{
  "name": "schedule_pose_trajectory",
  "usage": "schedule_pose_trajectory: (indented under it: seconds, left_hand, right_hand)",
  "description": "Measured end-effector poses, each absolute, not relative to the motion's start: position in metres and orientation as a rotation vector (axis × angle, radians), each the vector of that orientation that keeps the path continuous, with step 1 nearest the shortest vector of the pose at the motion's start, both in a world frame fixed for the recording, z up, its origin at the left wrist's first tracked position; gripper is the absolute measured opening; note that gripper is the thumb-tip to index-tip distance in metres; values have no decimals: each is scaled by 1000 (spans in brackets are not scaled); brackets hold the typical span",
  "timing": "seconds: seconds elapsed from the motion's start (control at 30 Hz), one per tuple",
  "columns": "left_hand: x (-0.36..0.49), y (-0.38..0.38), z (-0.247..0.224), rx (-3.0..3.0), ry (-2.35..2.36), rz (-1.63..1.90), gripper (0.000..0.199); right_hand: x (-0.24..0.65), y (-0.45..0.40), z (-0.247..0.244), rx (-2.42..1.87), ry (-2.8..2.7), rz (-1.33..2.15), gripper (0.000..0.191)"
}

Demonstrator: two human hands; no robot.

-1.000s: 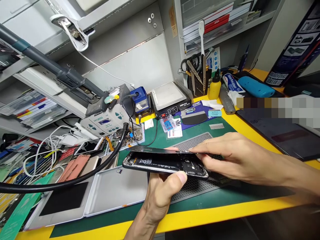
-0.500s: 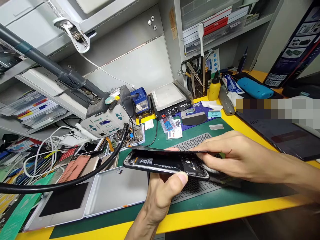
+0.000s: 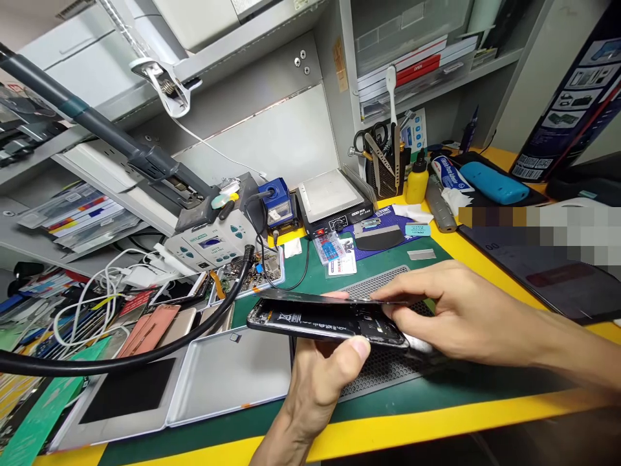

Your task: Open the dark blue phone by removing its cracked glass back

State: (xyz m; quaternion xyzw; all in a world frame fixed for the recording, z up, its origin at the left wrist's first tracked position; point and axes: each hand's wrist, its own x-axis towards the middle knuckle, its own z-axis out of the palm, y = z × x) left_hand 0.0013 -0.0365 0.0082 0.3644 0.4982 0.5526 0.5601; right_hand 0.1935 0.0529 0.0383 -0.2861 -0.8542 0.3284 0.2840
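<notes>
One opened phone (image 3: pixel 315 327), its one thin panel (image 3: pixel 303 298) tilted up, is held above one perforated sheet (image 3: pixel 381 374) on the table (image 3: pixel 388 432). The left hand's (image 3: pixel 323 382) grip is closed around the phone; the right hand's (image 3: pixel 446 314) pinches the panel. Beyond stands one yellow bottle (image 3: pixel 416 184).

Phone (image 3: pixel 376 329) black inside, battery (image 3: pixel 295 319) printed white, frame edge (image 3: pixel 320 332) silver. Beneath, pad (image 3: pixel 376 372) in grey honeycomb pattern, mat (image 3: pixel 485 382) deep green, bench (image 3: pixel 388 432) yellow. Left: tray (image 3: pixel 233 378) pale grey, covers (image 3: pixel 158 330) salmon pink, strip (image 3: pixel 43 421) green, hose (image 3: pixel 97 369) black. Far: station (image 3: pixel 279 202) blue and black, hot plate (image 3: pixel 330 194) white over black. Far right: bottle (image 3: pixel 416 184) yellow, box (image 3: pixel 420 73) red, tube (image 3: pixel 450 175) blue and white.
</notes>
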Motion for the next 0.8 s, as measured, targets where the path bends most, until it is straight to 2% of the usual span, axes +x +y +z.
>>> schedule_pose_trajectory:
  seconds: [0.23, 0.43, 0.8]
  left_hand:
    - [2, -35, 20, 1217, 1269, 1171, 37]
    - [1, -36, 24, 1398, 1400, 1014, 45]
    - [-1, -38, 20, 1410, 1416, 986, 46]
  right_hand:
    - [184, 46, 51, -739, -2405, 666, 30]
    - [170, 43, 58, -759, -2564, 620, 40]
    - [172, 48, 59, -708, -2585, 646, 37]
